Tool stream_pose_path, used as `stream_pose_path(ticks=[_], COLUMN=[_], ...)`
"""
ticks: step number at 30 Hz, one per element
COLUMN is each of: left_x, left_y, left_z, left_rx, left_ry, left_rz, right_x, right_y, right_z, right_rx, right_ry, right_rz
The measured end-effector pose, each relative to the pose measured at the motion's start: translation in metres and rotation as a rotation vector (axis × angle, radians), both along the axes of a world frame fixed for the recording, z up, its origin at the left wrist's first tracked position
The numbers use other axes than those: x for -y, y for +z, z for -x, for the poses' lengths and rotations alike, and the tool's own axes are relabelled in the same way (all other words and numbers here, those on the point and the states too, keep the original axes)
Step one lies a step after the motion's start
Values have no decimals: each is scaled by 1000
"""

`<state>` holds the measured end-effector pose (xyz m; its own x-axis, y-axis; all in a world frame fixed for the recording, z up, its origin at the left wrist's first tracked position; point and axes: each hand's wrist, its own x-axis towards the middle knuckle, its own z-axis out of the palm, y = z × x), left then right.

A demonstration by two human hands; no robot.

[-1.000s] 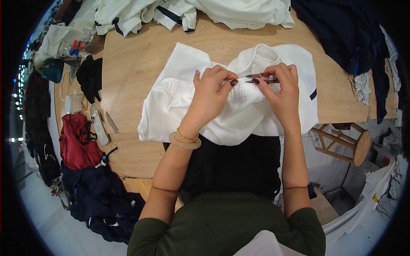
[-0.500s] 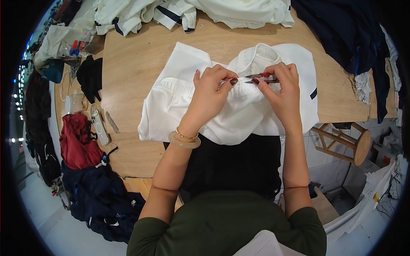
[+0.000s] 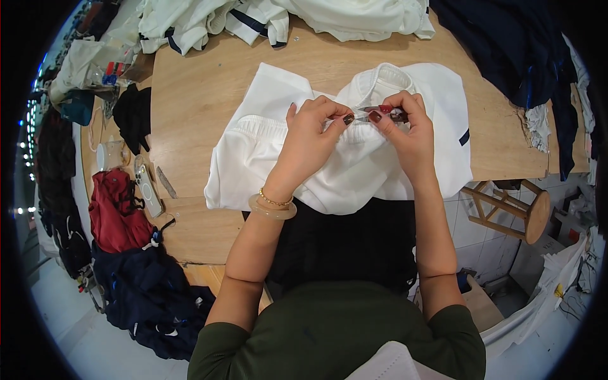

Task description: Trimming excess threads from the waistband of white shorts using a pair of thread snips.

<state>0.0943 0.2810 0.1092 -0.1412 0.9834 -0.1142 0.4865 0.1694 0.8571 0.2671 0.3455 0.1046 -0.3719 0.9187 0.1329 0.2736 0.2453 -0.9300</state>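
A white garment (image 3: 380, 161) with an elastic band lies spread on the wooden table (image 3: 196, 120), its lower edge hanging over the front. My left hand (image 3: 313, 136) pinches a fold of the cloth near the collar. My right hand (image 3: 405, 130) holds small red-handled thread snips (image 3: 380, 112), their tips pointing left at the pinched spot. The two hands nearly touch.
White garments with dark stripes (image 3: 253, 16) are heaped at the table's far edge, dark blue cloth (image 3: 513, 44) at the right. A black cloth (image 3: 133, 114), a red garment (image 3: 117, 212) and small tools lie at the left. A wooden stool (image 3: 516, 209) stands at the right.
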Motion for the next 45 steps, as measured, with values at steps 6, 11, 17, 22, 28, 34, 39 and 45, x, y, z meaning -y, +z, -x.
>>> stream_pose_path(ticks=[6,11,17,22,28,34,39,45], left_x=[0,2,2,2,2,3,3,5], left_y=[2,-7,2,4,2,4,3,6], left_z=[-1,6,6,5,6,5,5,5], left_rx=[30,-21,174,189,166,185,153,166], left_ry=[43,75,78,45,12,36,10,22], left_rz=[-59,-47,-11,-57,-93,-68,-103,-90], right_x=[-2,-28,-22,-15,-15,-13,-12,-12], right_y=[-4,-9,17,18,14,15,17,16], right_z=[-11,-46,-35,-14,-11,-10,-7,-8], right_rx=[-460,-974,21,197,198,160,154,147], right_ry=[9,5,-163,-24,20,-4,-7,-11], right_rz=[508,479,-137,-225,-178,-150,-131,-139])
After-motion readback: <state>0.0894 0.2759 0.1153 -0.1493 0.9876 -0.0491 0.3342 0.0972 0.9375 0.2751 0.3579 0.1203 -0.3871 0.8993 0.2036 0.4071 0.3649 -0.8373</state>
